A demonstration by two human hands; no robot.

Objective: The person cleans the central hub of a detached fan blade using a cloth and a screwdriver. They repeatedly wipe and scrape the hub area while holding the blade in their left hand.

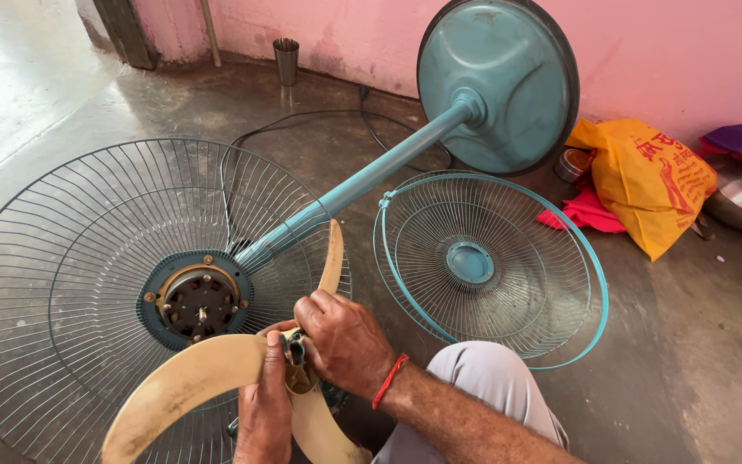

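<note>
Concrete floor (689, 378), grey and stained, runs up to a pink wall (646, 51); a steel tumbler (286, 60) stands at the wall's foot, far beyond the grip. Both hands meet over the hub of a cream fan blade (191, 378), which is off the fan and held just above the floor in front of the person's knee. The left hand (264, 417) is closed around the blade beside the hub, fingers wrapped tight. The right hand (345, 339) is curled over the hub from the other side, thumb and fingers pinched on a small dark part there; what that part is cannot be told. The blade is yellowed plastic with broad curved vanes spreading out from the grip. Just behind the grip lies the rear wire guard (70, 258) with the bare motor (199, 301) at its centre. To the right of the grip rests the loose front guard (491, 262), teal-rimmed. The teal pole (371, 176) leads away to the round base (498, 86), and an orange bag (646, 180) lies farther right.
</note>
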